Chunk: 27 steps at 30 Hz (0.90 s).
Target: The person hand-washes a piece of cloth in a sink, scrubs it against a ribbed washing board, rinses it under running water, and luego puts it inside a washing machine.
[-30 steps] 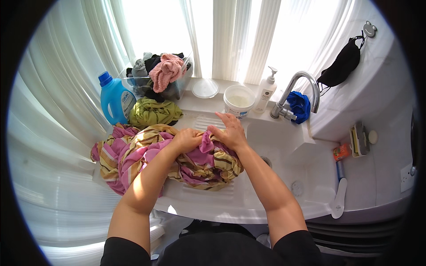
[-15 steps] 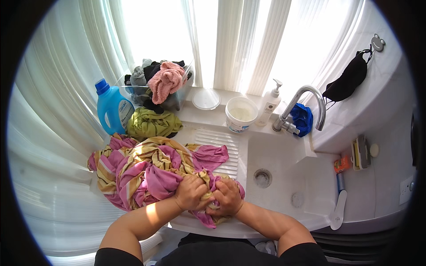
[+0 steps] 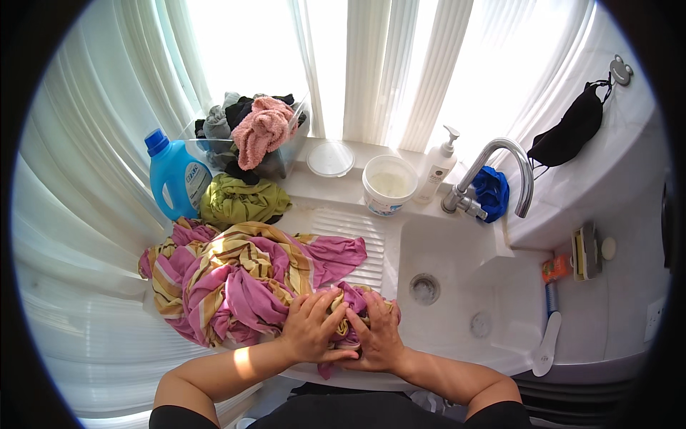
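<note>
A large pink and yellow striped cloth [image 3: 246, 293] lies heaped over the left side of the white sink unit, partly covering the ribbed washboard [image 3: 361, 229]. My left hand [image 3: 312, 330] rests on its near right end, fingers spread and stretched out. Beside it, my right hand [image 3: 379, 342] presses on the same bunched end with its fingers apart. The thumbs come close together at the front. A bit of cloth shows between the hands and hangs below them. What lies under the palms is hidden.
To the right is the sink basin [image 3: 457, 264] with a curved metal tap [image 3: 525, 179]. Behind stand a white tub [image 3: 390, 186], a pump bottle [image 3: 437, 168] and a clear bin of clothes [image 3: 286, 161]. A blue detergent bottle [image 3: 171, 179] and green garment [image 3: 246, 200] sit back left.
Both hands have loosened from closed grips on the cloth to flat, spread fingers. The bunched end sits more gathered under them. The view has shifted slightly.
</note>
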Each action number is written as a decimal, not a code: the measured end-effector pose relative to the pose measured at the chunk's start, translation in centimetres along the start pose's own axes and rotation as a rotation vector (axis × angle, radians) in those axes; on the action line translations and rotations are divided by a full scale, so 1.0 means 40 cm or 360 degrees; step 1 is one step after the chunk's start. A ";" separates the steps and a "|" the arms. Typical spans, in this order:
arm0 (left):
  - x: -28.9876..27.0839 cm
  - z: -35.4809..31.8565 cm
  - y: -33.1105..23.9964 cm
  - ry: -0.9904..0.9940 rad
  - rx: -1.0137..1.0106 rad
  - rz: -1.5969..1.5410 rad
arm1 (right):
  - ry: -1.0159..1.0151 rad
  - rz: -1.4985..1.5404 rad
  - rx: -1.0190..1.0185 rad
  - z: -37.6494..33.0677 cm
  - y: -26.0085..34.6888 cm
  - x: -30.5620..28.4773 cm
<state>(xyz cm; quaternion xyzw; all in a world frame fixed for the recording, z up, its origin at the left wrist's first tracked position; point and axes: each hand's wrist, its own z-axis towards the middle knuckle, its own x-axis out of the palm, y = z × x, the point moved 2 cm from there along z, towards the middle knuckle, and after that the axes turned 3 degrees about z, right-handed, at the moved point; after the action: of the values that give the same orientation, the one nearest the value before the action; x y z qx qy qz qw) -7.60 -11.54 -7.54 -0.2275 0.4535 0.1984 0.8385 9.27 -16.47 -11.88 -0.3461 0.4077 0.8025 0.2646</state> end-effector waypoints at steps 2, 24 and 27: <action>0.073 0.000 0.033 -0.0082 -0.0117 0.0026 | -0.0334 0.0038 -0.0150 0.040 -0.062 0.058; 0.235 0.220 0.293 0.0219 -0.1121 0.0090 | -0.0251 0.0495 0.0895 0.316 -0.313 0.136; 0.218 0.222 0.301 0.0480 -0.0895 0.0171 | 0.0152 0.0256 0.1217 0.322 -0.280 0.128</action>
<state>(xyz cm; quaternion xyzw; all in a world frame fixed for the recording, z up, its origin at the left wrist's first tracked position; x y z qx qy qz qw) -3.70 4.39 -13.10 -0.4530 0.5114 0.3239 0.6545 9.63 0.96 -15.57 -0.2264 0.7150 0.5938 0.2916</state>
